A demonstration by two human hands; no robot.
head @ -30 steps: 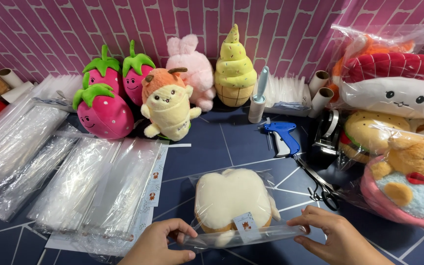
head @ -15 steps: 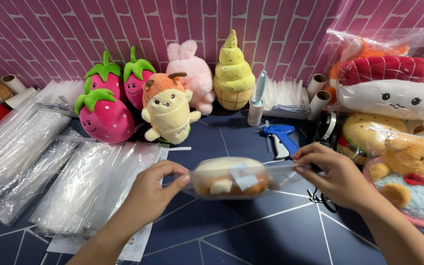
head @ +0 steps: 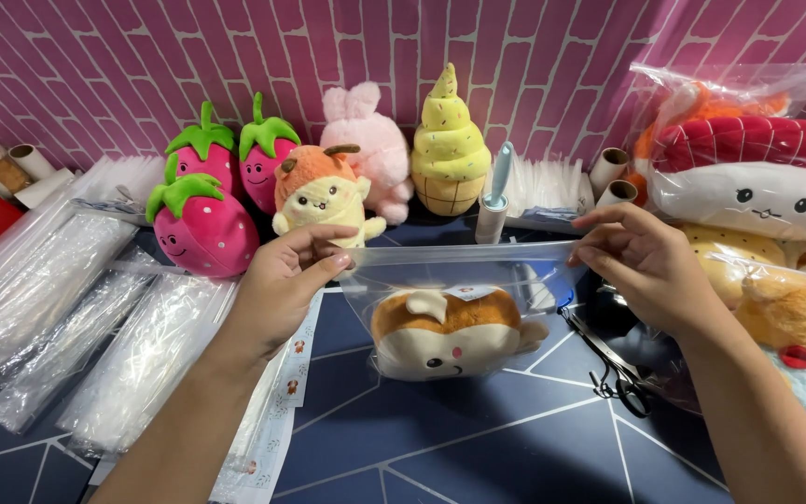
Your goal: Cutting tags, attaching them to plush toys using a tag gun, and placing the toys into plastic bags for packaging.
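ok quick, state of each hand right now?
Left hand: closed, pinching the left top edge of the clear bag with the plush toy inside.
Right hand: closed, pinching the bag's right top edge.

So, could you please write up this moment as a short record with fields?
Left hand: pinches the left top corner of the clear plastic bag
Right hand: pinches the bag's right top corner
Bag: held up off the dark blue table, hanging
Inside bag: brown-and-cream plush toy
Behind: strawberry plushies, pink bunny plush, ice-cream cone plush
Left: stacks of empty clear bags
Right: scissors
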